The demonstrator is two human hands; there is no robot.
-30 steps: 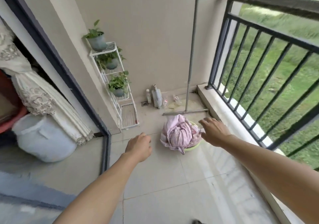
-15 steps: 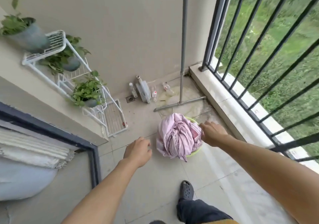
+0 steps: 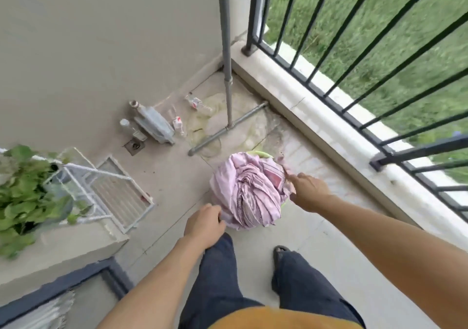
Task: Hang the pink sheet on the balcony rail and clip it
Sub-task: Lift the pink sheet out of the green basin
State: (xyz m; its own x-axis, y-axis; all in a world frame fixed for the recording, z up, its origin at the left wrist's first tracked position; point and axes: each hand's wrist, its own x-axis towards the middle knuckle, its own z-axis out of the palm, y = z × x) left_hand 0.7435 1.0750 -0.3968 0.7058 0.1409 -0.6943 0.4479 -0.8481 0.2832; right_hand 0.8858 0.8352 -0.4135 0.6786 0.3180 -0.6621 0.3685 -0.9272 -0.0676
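The pink sheet (image 3: 247, 192) lies as a crumpled, twisted bundle in a green basin (image 3: 263, 154) on the balcony floor, just ahead of my feet. My right hand (image 3: 307, 192) is at the bundle's right side, its fingers curled into the fabric. At the bundle's lower left edge, my left hand (image 3: 203, 223) touches the cloth with loosely curled fingers; its fingertips are hidden. The black balcony rail (image 3: 354, 57) runs along the right, and only its bars and lower crosspieces show. No clip is in view.
A grey pipe stand (image 3: 228, 75) rises from the far corner. Several bottles (image 3: 154, 123) lean against the wall beside a floor drain (image 3: 134, 146). At left stands a white wire rack (image 3: 101, 186) with potted plants (image 3: 22, 197). A concrete curb (image 3: 304, 100) runs under the rail.
I have stepped closer and tipped my view down. Both hands moved down to the pink bundle: the right now has its fingers in the fabric, the left reached its lower left edge.
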